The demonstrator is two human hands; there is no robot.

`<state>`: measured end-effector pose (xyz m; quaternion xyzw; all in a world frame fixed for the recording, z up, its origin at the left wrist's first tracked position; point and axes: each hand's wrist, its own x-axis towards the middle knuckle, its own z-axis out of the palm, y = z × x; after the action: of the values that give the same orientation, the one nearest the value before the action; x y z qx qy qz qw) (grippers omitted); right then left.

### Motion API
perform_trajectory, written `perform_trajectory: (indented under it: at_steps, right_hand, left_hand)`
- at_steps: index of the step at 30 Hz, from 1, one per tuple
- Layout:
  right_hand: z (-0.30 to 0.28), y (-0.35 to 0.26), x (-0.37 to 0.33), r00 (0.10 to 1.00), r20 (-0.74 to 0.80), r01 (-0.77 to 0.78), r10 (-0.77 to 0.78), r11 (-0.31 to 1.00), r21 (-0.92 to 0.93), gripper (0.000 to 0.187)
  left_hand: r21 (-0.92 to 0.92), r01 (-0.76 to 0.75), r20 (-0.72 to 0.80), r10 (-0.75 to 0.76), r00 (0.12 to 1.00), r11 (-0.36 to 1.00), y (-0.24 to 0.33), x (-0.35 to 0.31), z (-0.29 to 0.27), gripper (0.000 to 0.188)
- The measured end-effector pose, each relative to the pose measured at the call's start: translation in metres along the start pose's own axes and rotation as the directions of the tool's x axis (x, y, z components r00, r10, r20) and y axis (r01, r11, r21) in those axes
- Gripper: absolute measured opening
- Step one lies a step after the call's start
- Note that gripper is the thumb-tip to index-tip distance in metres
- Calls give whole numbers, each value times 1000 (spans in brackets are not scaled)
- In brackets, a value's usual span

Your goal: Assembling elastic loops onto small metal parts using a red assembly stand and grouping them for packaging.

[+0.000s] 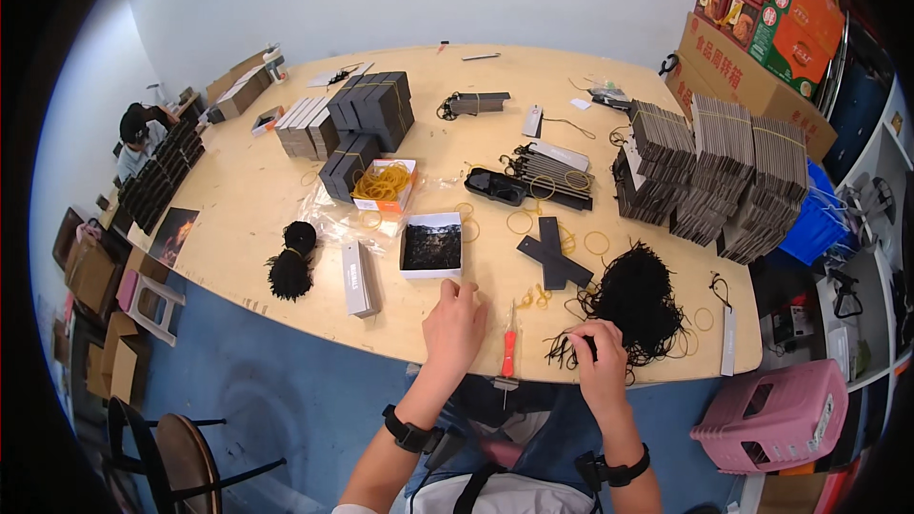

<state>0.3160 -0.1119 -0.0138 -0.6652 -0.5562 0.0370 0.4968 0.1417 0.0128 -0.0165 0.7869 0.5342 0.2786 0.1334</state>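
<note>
My right hand is closed at the table's front edge, its fingertips pinching strands of black cord. Beside it lies a large tangled bundle of black cords. My left hand has its fingers curled together just below a small white box filled with tiny black pieces; whatever it may hold is hidden. Between the hands rests a red-handled awl, its tip pointing away from me. Beyond it are two crossed dark tags and several loose yellow rubber bands.
Stacks of banded tags stand at right, dark blocks at back left. Nearer are a box of rubber bands, a black cord bundle and a grey tag stack. A pink stool is at lower right; another person sits far left.
</note>
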Motion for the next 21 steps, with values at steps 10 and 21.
perform_trajectory:
  at_steps: [10, 21]
  right_hand:
    - [9, -10, -2, 992, 84, -101, 90, 985, 140, 12]
    - [12, -11, -3, 963, 197, -230, 184, 941, 246, 10]
  left_hand:
    - [-17, -15, 115, 17, 993, 1000, -5, -10, -1, 14]
    - [-104, -218, 160, 233, 959, 970, -7, 10, 0, 16]
